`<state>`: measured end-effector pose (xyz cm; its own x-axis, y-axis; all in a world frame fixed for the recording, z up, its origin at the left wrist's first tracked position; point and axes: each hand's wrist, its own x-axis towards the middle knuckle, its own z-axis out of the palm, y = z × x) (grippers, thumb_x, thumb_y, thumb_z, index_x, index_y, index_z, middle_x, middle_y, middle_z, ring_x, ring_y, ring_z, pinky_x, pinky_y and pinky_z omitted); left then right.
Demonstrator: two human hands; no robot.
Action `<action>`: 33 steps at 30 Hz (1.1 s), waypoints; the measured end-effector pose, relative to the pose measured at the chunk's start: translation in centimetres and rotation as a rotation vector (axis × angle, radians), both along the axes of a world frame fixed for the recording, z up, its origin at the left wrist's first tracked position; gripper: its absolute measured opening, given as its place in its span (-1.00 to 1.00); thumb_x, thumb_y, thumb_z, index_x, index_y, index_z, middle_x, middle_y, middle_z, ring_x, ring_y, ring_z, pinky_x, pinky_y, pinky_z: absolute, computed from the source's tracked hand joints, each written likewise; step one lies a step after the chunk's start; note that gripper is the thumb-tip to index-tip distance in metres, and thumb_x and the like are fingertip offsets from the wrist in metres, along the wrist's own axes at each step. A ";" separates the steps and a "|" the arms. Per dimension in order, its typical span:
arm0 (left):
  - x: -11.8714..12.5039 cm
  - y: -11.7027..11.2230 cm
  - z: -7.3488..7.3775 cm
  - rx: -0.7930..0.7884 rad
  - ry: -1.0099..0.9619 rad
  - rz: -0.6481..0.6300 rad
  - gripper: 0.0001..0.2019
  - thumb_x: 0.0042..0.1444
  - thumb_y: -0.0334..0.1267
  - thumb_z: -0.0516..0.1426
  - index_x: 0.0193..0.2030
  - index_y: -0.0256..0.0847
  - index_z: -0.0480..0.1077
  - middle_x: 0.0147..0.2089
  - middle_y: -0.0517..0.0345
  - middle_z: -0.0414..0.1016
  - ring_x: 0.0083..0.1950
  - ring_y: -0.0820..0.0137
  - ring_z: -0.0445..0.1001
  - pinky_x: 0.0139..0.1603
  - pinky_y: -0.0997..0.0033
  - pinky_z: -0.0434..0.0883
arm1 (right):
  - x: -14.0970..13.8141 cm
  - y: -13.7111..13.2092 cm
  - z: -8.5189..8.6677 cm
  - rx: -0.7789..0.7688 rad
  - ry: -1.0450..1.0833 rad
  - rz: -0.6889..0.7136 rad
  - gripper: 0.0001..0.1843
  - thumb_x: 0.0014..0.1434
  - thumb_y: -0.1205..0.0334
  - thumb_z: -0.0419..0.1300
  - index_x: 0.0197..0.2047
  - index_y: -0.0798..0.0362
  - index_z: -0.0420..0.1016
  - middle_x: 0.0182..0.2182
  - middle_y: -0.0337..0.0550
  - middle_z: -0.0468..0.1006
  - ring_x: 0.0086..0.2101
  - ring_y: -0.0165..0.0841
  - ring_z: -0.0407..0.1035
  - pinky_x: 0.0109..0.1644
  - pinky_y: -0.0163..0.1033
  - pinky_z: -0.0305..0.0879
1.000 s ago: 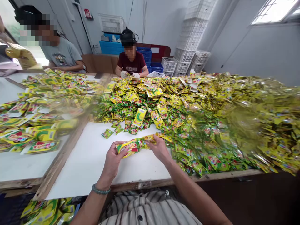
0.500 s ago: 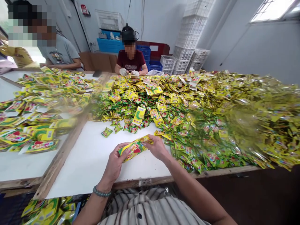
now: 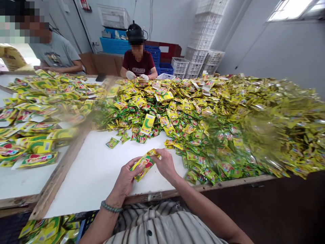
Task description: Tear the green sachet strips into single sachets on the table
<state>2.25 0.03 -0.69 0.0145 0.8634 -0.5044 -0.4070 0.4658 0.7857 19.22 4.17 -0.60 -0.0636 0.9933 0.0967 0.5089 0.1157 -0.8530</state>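
My left hand [image 3: 125, 179] and my right hand [image 3: 165, 164] together grip a small bundle of yellow-green sachets [image 3: 143, 164], tilted up to the right, just above the white table [image 3: 96, 176]. The left fingers wrap its lower end; the right fingers pinch its upper end. A huge pile of the same sachets [image 3: 203, 118] lies right behind and to the right of my hands. A few loose sachets [image 3: 112, 143] lie on the bare white surface ahead of my left hand.
A second table on the left holds larger yellow packs [image 3: 38, 112]. A person in a maroon shirt [image 3: 138, 62] works at the far side; another in grey [image 3: 54, 54] sits at the far left. White crates [image 3: 203, 44] are stacked at the back. More packs [image 3: 48, 230] lie below the table edge.
The bundle has tilted more upright and my hands have drawn closer together, slightly toward me. The view has shifted a little.
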 end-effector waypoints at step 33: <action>-5.0 3.7 0.9 -0.016 0.140 0.132 -0.51 -0.37 -0.29 0.43 -0.19 -0.22 0.47 -0.33 0.13 0.61 -0.33 0.32 0.56 -0.34 0.44 0.49 | -3.4 1.6 0.9 -0.028 0.207 0.254 -0.58 0.14 0.24 0.23 0.08 -0.09 0.33 -0.23 -0.24 0.59 -0.11 -0.28 0.38 0.03 -0.14 0.21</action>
<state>-2.77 3.76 0.17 -0.1699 0.8448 -0.5073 -0.3524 0.4287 0.8319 15.85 5.73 0.31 -0.2913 0.9507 0.1061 0.2824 0.1914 -0.9400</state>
